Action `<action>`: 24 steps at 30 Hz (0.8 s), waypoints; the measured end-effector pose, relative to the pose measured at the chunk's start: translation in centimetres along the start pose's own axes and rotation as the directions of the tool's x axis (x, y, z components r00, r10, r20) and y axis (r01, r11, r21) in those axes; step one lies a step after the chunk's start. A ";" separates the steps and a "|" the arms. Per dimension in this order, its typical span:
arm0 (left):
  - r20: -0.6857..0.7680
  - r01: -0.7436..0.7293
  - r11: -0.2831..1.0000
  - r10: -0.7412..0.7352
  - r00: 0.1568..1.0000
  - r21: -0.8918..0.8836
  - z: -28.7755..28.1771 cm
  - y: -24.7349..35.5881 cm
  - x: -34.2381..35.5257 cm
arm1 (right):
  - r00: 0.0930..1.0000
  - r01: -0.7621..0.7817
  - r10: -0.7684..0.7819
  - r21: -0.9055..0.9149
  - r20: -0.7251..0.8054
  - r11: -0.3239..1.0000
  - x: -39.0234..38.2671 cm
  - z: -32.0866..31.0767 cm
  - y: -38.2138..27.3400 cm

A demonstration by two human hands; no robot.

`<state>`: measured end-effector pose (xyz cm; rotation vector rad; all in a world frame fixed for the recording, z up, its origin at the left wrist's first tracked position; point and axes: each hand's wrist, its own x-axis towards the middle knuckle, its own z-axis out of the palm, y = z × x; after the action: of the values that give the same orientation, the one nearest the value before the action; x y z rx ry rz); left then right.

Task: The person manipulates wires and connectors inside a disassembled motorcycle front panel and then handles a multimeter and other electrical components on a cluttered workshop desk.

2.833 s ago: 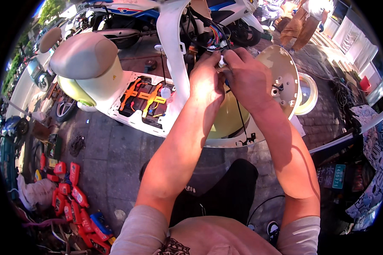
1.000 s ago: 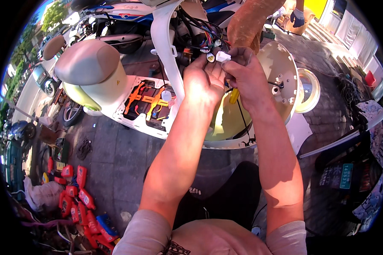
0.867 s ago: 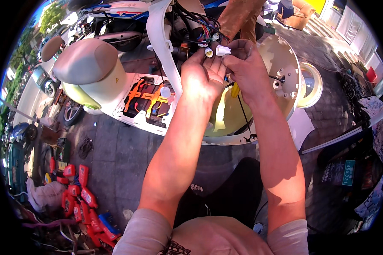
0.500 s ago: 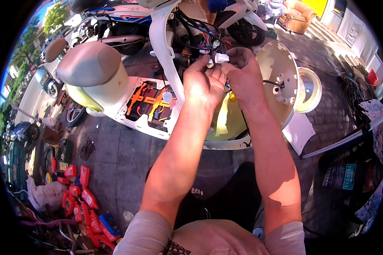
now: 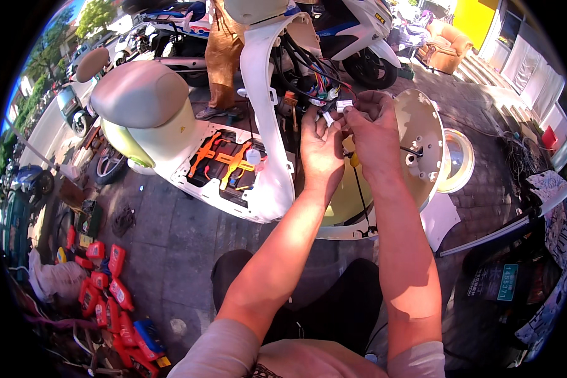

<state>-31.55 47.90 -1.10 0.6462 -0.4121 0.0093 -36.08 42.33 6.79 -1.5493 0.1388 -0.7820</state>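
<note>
At the scooter's exposed front, my left hand [image 5: 319, 150] has fingers curled on a small white connector [image 5: 327, 118]. Beside it, my right hand [image 5: 373, 133] pinches a larger white connector [image 5: 343, 106]. Just above both hang bundled black and coloured wires [image 5: 315, 79]. A white body frame [image 5: 264, 151] rises left of my hands. Right of them is a large cream shell [image 5: 414, 108] with black cable; below them is its pale yellow interior [image 5: 337, 195]. The open footboard shows a battery bay with orange straps [image 5: 236, 167].
A grey seat [image 5: 138, 94] is at left. A person's trousered leg [image 5: 222, 63] stands behind. Parked scooters [image 5: 365, 44], a brown armchair [image 5: 446, 44] and a round white ring [image 5: 455, 157] lie beyond. Red bottles [image 5: 116, 293] cover the lower left; panels and clutter [image 5: 504, 252] fill the right.
My left fingers have curled from an open palm around the smaller connector. The co-worker has moved from right to left behind the frame. The scene sits lower in view.
</note>
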 end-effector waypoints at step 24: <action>-0.217 0.071 0.987 -0.102 0.971 -0.144 0.4 1.0 -1.2 | 0.999 -0.042 0.038 -0.167 -0.023 0.985 2.0 0.5 2.5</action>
<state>-32.98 48.57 -0.71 0.5222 -0.1649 -0.0287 -33.41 41.30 5.26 -1.6923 0.2546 -0.7694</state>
